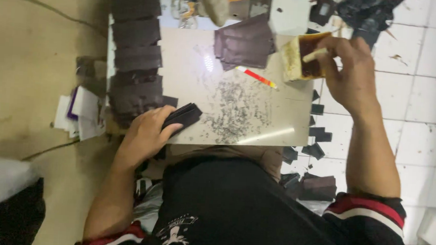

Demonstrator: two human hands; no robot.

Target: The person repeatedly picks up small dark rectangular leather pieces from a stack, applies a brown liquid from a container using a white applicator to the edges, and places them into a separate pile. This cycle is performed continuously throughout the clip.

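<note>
Pressing a small stack of dark leather pieces (182,117) at the board's (280,98) 7 o'clock corner, the left hand (144,135) grasps it. The right hand (349,75) grips a stick (315,55) in a glue-crusted tin (302,57) at 2 o'clock. A red pen (255,76) and loose brown pieces (244,42) lie at 12; overlapped strips (134,52) line 9. The tin's contents are unclear.

A row of leather pieces (134,52) lies along the counter's (238,123) left edge. A pile of pieces (244,44) sits at its far side, with a pen (255,76) just before it.
</note>
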